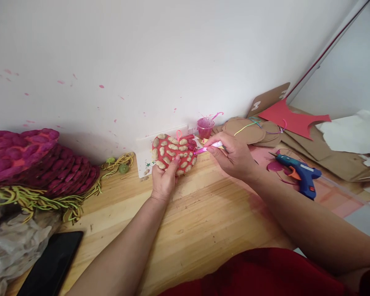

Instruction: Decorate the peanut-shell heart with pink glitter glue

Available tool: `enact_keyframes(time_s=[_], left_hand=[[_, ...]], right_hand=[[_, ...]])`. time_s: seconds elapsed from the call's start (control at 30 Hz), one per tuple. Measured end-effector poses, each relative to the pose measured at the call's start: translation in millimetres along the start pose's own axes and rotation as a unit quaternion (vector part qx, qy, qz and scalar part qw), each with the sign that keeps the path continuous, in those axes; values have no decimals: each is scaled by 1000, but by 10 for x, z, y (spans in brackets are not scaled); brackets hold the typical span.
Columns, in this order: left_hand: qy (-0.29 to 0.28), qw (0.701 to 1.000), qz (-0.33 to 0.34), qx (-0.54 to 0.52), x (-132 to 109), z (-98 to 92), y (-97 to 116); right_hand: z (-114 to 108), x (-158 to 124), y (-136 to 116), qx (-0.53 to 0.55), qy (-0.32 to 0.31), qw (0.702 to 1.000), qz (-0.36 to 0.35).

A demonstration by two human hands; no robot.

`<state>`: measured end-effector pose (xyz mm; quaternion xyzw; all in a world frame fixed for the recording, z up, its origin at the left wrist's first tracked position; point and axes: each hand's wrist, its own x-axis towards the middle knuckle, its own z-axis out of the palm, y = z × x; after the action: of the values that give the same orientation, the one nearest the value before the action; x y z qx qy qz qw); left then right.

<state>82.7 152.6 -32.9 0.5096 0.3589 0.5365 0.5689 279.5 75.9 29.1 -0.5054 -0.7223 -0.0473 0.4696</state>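
My left hand grips the lower edge of a round red disc covered with peanuts in their shells, its thumb pressed on the front. A small pink loop stands at the disc's top. In my right hand is a paintbrush with a white handle and a pink tip. That tip touches the disc's right edge, where a few peanuts are painted magenta; the others are plain tan. Behind the disc stands a clear plastic cup stained with pink paint, with a pink stick leaning in it.
Stacked magenta peanut-covered pieces with yellow-green yarn fringe lie at left, above a plastic bag and a black phone. To the right are cardboard discs, red paper and a blue glue gun. A paint-spattered wall rises behind.
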Motion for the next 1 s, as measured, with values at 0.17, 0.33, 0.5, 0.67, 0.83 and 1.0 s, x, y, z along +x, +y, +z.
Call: enact_keyframes(time_s=[0.17, 0.33, 0.5, 0.67, 0.83, 1.0], left_hand=[[-9, 1000, 7, -7, -11, 20, 18], [-7, 1000, 5, -7, -15, 28, 32], [-1, 1000, 5, -12, -15, 43, 51], [-6, 1000, 8, -7, -24, 50, 76], [-9, 1000, 8, -8, -19, 41, 66], [-15, 1000, 6, -8, 0, 10, 5]], right_hand=[[-8, 3, 6, -18, -4, 1000, -22], [-18, 11, -15, -32, -13, 998, -43], [-5, 6, -9, -29, -15, 998, -47], [-5, 2, -17, -37, -25, 998, -51], [-10, 7, -35, -25, -26, 998, -50], [3, 0, -17, -27, -14, 998, -61]])
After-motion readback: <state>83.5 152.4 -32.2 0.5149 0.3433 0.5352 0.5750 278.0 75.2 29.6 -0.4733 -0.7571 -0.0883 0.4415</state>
